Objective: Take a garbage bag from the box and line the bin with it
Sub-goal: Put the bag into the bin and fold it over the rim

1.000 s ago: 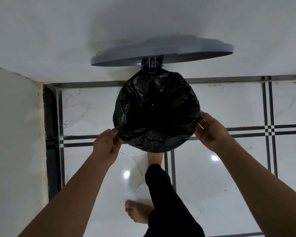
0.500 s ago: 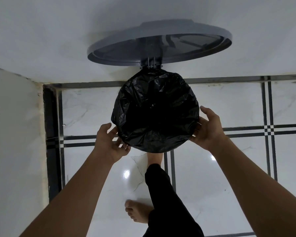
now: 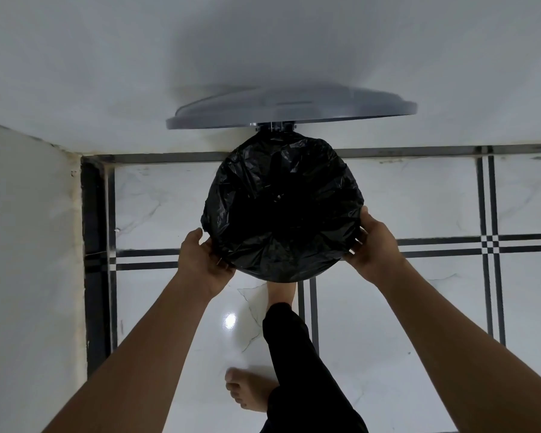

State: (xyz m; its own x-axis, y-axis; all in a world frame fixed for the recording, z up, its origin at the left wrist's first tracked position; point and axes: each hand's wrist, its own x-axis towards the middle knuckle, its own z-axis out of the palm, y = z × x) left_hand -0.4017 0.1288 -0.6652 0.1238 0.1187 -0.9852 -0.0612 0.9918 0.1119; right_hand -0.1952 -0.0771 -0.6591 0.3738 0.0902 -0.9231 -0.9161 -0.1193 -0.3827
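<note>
Head view: both hands grasp the bag [image 3: 281, 210] at the bin's rim — left hand [image 3: 202, 260] on its near-left edge, right hand [image 3: 374, 245] on its near-right, fingers curled against the black plastic. Between them the bag lines the bin's mouth. Beyond, the grey lid [image 3: 291, 112] stands raised; below, 1 foot [image 3: 280, 293] presses forward on the tiled floor [image 3: 169, 195].

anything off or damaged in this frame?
Floor tile near the bin shows thin dark crack lines, just ahead of the forward foot. Otherwise the black bag covers the whole rim, lid is up, and the left hand and right hand are at its sides.
</note>
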